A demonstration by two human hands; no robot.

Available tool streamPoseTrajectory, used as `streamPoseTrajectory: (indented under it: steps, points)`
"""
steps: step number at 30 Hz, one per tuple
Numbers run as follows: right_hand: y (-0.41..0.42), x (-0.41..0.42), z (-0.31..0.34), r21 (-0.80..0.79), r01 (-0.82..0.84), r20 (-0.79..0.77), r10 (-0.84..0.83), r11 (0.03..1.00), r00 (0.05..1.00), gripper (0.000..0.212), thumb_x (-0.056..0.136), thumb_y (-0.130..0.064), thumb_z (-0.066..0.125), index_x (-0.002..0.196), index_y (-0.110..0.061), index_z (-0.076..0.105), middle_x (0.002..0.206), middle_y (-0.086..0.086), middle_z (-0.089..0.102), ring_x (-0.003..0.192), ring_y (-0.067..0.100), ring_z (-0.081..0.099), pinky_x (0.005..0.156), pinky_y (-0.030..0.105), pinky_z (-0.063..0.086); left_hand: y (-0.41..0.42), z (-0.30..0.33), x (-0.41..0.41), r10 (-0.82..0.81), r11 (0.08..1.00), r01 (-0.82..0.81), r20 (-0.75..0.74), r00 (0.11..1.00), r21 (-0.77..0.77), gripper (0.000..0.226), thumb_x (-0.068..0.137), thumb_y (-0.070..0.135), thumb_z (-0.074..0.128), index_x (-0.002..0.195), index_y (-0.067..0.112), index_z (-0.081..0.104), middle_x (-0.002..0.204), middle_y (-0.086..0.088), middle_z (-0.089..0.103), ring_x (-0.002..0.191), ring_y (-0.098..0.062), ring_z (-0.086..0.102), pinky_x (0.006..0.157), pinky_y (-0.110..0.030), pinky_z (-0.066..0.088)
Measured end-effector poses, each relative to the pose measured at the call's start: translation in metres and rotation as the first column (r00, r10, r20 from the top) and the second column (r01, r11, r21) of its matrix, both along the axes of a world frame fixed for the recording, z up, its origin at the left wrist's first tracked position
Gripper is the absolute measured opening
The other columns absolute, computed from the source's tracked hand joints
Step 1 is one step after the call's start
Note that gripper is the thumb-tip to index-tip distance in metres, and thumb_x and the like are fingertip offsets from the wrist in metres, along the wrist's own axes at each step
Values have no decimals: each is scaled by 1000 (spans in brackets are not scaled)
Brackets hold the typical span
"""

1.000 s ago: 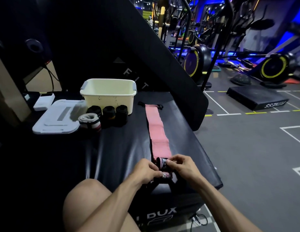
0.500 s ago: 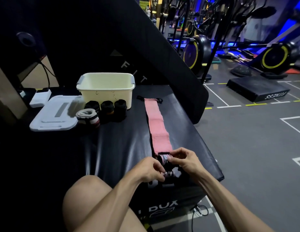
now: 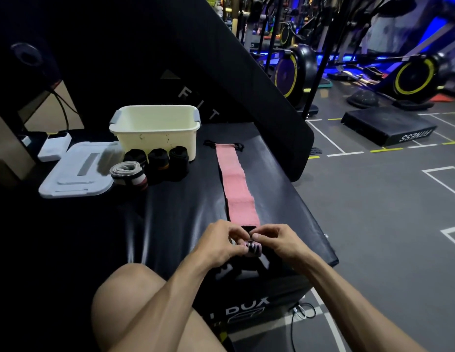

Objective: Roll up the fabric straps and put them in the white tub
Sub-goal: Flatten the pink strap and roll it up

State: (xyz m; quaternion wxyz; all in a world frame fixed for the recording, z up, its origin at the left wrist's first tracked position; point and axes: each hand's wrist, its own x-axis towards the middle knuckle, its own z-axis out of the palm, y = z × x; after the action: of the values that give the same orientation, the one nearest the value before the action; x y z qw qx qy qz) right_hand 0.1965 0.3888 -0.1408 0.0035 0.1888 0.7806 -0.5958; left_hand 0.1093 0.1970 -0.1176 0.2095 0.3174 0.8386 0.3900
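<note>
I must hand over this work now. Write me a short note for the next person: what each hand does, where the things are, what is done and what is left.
Left hand and right hand: both pinch the small rolled end of the pink strap at the near edge of the black bench.
Most of the pink strap lies flat, unrolled, stretching toward the white tub.
Done: four rolled straps, three black and one grey-white, stand in front of the tub, not in it.
Left: finish rolling the pink strap, then put all rolls in the tub. The lid lies beside the tub.
</note>
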Motion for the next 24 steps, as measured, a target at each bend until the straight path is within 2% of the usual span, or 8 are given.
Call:
streamPoseTrajectory:
  steps: [2, 4, 6, 13, 16, 18, 21, 24]
  points:
    - [-2, 1, 1, -15, 5, -15, -5, 1000, 1000, 9, 91, -12, 74, 99, -10, 79, 91, 4, 79, 84, 7, 71, 79, 19, 54, 0, -1, -1, 28, 999, -27, -12, 1000, 42, 15, 76, 28, 85, 89, 33, 79, 74, 17, 73, 57, 4, 59, 57, -16, 46]
    - [-5, 3, 3, -75, 28, -59, -33, 997, 998, 10, 92, -6, 71, 99, -7, 78, 89, 3, 79, 81, 7, 71, 74, 20, 55, 1, 0, -1, 59, 994, -62, 37, 998, 93, 19, 74, 21, 88, 87, 30, 77, 72, 15, 74, 57, 7, 60, 57, -13, 43]
    - [-10, 7, 4, -139, 55, -111, -71, 989, 991, 12, 94, 0, 66, 99, -3, 76, 88, 4, 78, 77, 7, 70, 69, 20, 54, 1, -1, -2, 81, 986, -94, 95, 992, 139, 24, 74, 15, 89, 89, 26, 74, 72, 12, 75, 62, 2, 66, 60, -15, 48]
    - [-21, 18, 7, -133, 76, -313, -114, 988, 943, 17, 96, 5, 59, 99, -1, 75, 95, 11, 78, 88, 15, 72, 81, 24, 55, 2, -4, -5, 87, 978, -105, 102, 991, 179, 25, 75, 20, 88, 96, 26, 75, 73, 8, 76, 70, -6, 71, 73, -28, 56]
    - [-24, 22, 5, -139, 74, -356, -120, 987, 927, 11, 96, -3, 65, 100, -5, 75, 96, 12, 78, 91, 22, 73, 86, 33, 59, 2, -5, -6, 83, 980, -95, 71, 994, 177, 25, 78, 22, 86, 101, 28, 78, 73, 9, 75, 70, -3, 70, 72, -20, 52]
    - [-27, 23, 4, -186, 67, -352, -130, 980, 927, 12, 91, -1, 71, 102, -2, 73, 99, 14, 78, 96, 29, 75, 88, 38, 60, 2, -5, -6, 87, 981, -96, 61, 994, 169, 24, 80, 21, 85, 101, 30, 79, 73, 11, 74, 68, 1, 67, 69, -17, 50]
    - [-28, 22, 2, -173, 95, -349, -151, 980, 925, 15, 87, -1, 76, 102, -2, 71, 98, 15, 77, 95, 34, 75, 89, 45, 60, 2, -5, -5, 111, 980, -117, 46, 993, 163, 19, 80, 23, 85, 94, 34, 78, 74, 12, 70, 65, 2, 61, 68, -19, 51]
    - [-28, 21, 2, -169, 133, -354, -186, 977, 917, 16, 85, -3, 78, 100, -2, 71, 95, 15, 77, 92, 33, 76, 86, 44, 61, 1, -5, -7, 130, 977, -139, 67, 989, 159, 15, 78, 26, 88, 86, 33, 77, 77, 15, 74, 71, 0, 66, 68, -15, 50]
